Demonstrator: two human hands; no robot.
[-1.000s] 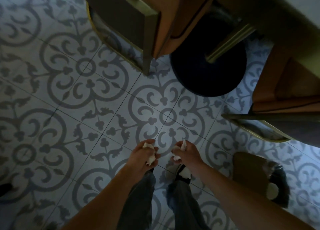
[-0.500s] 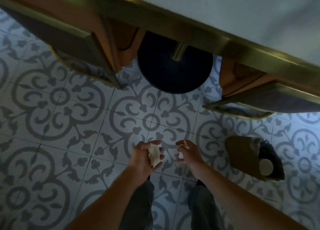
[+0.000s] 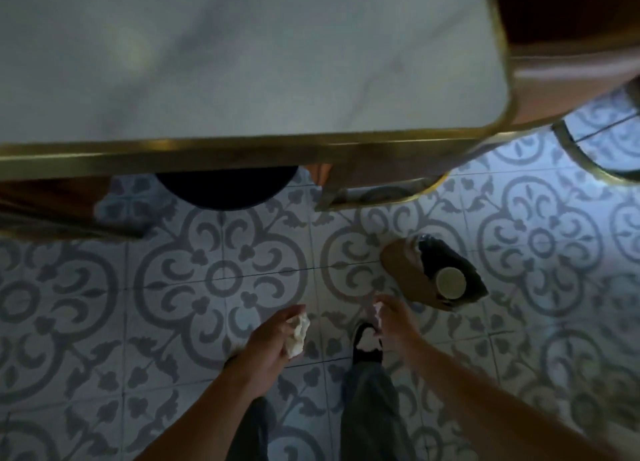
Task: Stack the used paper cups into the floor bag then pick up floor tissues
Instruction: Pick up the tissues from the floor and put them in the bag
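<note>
1. Since these tissues are just crumpled paper, they weigh nothing and squash flat, so a loose pinch anywhere on the wad should hold them fine. No need to squeeze.
2. My left hand [image 3: 273, 348] has its fingers curled round one crumpled tissue [image 3: 298, 333], which sticks out past my fingertips.
3. My right hand [image 3: 393, 322] is pinching a smaller tissue scrap [image 3: 378, 313]; it's mostly hidden, so I only see a bit of white.
4. Count: two tissues, one per hand, both up off the patterned floor [image 3: 221, 280]. I don't see any more lying on the tiles.
5. One brown bag [image 3: 407, 273] sits on the floor just ahead of my right hand, near the table's [image 3: 242, 62] right corner, mouth open.
6. One paper cup [image 3: 450, 282] shows inside it. Could be more stacked underneath, can't tell.
</note>
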